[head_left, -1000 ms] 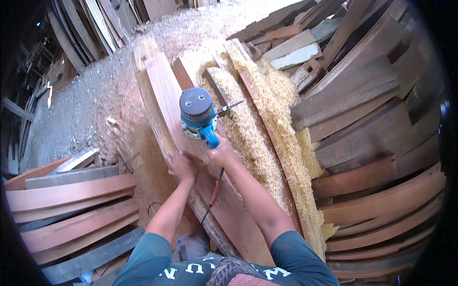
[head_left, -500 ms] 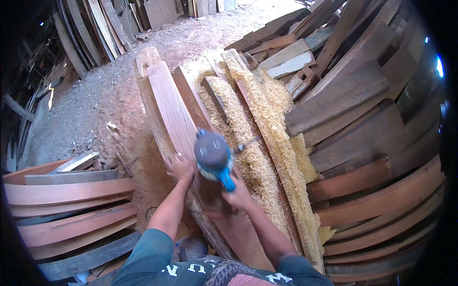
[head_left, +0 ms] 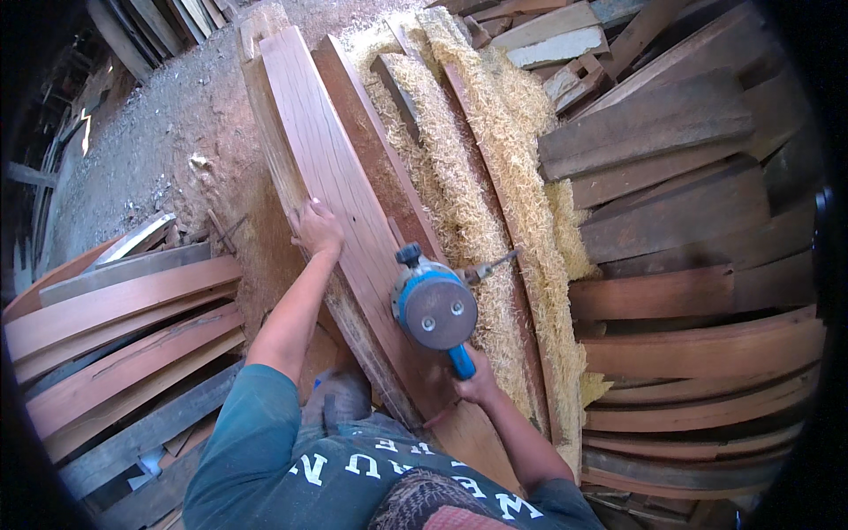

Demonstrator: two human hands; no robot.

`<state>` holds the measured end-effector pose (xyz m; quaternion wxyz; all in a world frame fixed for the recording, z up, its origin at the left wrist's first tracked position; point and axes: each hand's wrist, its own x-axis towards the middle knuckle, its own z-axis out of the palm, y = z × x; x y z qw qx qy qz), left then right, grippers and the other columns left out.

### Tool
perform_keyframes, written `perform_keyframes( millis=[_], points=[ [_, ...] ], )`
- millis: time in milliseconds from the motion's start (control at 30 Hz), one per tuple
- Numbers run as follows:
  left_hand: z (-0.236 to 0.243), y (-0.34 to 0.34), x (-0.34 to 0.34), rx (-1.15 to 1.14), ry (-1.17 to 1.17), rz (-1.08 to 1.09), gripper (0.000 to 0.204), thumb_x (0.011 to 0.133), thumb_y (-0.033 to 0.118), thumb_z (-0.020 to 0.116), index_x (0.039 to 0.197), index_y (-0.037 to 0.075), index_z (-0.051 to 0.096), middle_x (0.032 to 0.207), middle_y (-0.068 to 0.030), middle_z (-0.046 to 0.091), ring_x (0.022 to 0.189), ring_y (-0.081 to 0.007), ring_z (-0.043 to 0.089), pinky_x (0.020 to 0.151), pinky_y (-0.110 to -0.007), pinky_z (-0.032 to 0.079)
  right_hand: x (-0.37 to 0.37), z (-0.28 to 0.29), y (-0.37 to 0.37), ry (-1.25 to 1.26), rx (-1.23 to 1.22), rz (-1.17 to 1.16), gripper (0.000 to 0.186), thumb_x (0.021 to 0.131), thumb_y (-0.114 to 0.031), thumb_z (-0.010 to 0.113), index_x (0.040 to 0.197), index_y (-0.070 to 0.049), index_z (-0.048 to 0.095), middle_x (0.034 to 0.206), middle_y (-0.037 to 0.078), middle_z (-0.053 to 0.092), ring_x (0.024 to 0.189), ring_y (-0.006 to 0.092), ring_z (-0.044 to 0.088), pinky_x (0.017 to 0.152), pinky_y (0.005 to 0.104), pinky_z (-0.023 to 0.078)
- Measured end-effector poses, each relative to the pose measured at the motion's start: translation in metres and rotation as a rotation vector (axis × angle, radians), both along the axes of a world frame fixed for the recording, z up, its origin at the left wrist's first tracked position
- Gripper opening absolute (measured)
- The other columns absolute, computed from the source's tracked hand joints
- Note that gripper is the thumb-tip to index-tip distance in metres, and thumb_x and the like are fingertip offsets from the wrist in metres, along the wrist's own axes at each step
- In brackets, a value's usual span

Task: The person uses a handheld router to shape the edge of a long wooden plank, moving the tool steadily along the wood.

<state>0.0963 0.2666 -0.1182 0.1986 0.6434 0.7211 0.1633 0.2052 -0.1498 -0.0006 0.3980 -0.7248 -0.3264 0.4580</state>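
"How many tools do we count?"

"One: a blue router (head_left: 439, 300), over the right edge of one long reddish plank (head_left: 331, 168), two screws (head_left: 457, 308) on its cap."

"And hands?"

"Two. We see the right hand (head_left: 478, 380) with fingers wrapped around the router's handle (head_left: 461, 360); the left hand (head_left: 319, 228) lies on the plank's left edge, fingers slightly spread. Whether they grip, we cannot tell."

"Beyond?"

"Pale shavings (head_left: 517, 177), plus two stacks of curved boards: a left stack (head_left: 124, 303), a right stack (head_left: 698, 349)."

The bare left grip (head_left: 319, 231) lies palm down and uncurled, the bare left forearm (head_left: 290, 311) slanting far and rightward. Nearer, the bare right grip (head_left: 478, 378) curls closed, the bare right forearm (head_left: 523, 437) slanting far and leftward.
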Motion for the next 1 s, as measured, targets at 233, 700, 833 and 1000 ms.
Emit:
perform_keyframes(
  millis=[233, 700, 833, 1000],
  points=[
    [-0.008, 0.001, 0.003, -0.026, 0.054, -0.074, 0.049, 0.11, 0.036, 0.038, 0.145, 0.009, 0.058, 0.155, -0.0135, 0.053, 0.154, -0.0366, 0.032, 0.112, -0.081, 0.026, 0.012, -0.022, 0.049, 0.027, 0.117, -0.045, 0.036, 0.075, -0.006, 0.069, 0.11, -0.005, 0.062, 0.075, 0.014, 0.06, 0.064, 0.0244, 0.057, 0.067, 0.0373, 0.051],
    [0.009, 0.002, 0.003, -0.143, 0.06, -0.12, 0.049, 0.109, 0.038, 0.036, 0.141, 0.011, 0.061, 0.152, -0.0156, 0.054, 0.153, -0.0398, 0.032, 0.111, -0.082, 0.024, 0.046, -0.024, 0.252, -0.018, 0.427, -0.038, 0.025, 0.086, -0.007, 0.07, 0.11, -0.004, 0.065, 0.121, 0.011, 0.062, 0.102, 0.0247, 0.062, 0.091, 0.0393, 0.051],
    [-0.016, 0.0, -0.004, -0.052, -0.073, -0.153, 0.052, 0.109, 0.042, 0.035, 0.144, 0.012, 0.058, 0.155, -0.0147, 0.052, 0.153, -0.0424, 0.03, 0.112, -0.083, 0.02, 0.074, -0.048, 0.36, -0.092, 0.287, -0.043, 0.029, 0.079, -0.011, 0.074, 0.106, -0.004, 0.066, 0.081, 0.007, 0.067, 0.072, 0.0178, 0.064, 0.067, 0.0359, 0.054],
    [-0.027, 0.01, -0.007, -0.067, -0.035, -0.193, 0.055, 0.109, 0.044, 0.033, 0.148, 0.012, 0.054, 0.158, -0.0122, 0.05, 0.154, -0.0419, 0.028, 0.113, -0.083, 0.018, 0.068, -0.046, 0.35, -0.126, 0.276, -0.035, 0.031, 0.077, -0.011, 0.074, 0.106, -0.003, 0.066, 0.078, 0.006, 0.066, 0.067, 0.0149, 0.061, 0.063, 0.034, 0.052]
  ],
)
